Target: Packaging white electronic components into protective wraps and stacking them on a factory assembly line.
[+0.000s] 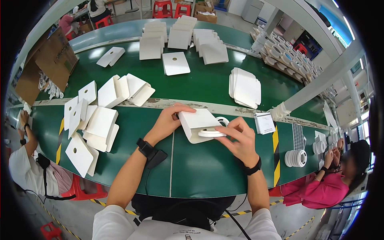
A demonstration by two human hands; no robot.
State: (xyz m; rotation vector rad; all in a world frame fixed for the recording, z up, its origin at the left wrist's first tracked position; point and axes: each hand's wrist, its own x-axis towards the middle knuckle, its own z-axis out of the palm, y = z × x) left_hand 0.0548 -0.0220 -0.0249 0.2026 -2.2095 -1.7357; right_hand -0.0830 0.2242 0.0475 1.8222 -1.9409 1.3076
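My left hand [170, 119] grips the left side of a white flat cardboard box [198, 119], which I hold above the green table with one side open. At that opening, my right hand [241, 143] pinches a white round disc [209, 133] between thumb and fingers. The disc lies partly across the mouth of the box; how far it reaches in I cannot tell. Just behind my right fingers a second white ring-shaped piece [222, 121] shows, partly hidden by the box and the hand.
White boxes [100, 122] lie loosely on the left. Flat white cards [245, 87] are piled beyond my right hand, near printed leaflets [264, 123]. More box stacks [180, 34] stand farther back. A post [320, 86] rises at right. Co-workers sit on both sides; white discs [296, 158] stand right.
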